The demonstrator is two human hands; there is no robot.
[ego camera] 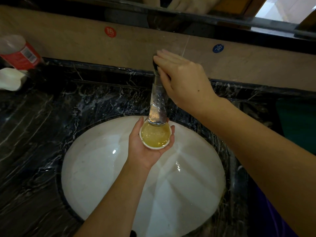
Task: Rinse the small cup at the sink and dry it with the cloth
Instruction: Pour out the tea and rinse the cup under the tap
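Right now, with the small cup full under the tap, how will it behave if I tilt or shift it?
The small cup looks brim-full of yellowish liquid, so it would probably spill at a slight tilt. It rests in the left hand, likely wet and slippery. It looks ceramic, so possibly fragile over the sink.

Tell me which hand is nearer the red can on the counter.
Left. The left hand holds the small cup over the basin, right of the red can. The right hand rests on the faucet handle, farther right.

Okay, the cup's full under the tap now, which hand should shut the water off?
Right. The right hand already rests on the faucet handle, while the left hand is cradling the small cup under the spout over the sink.
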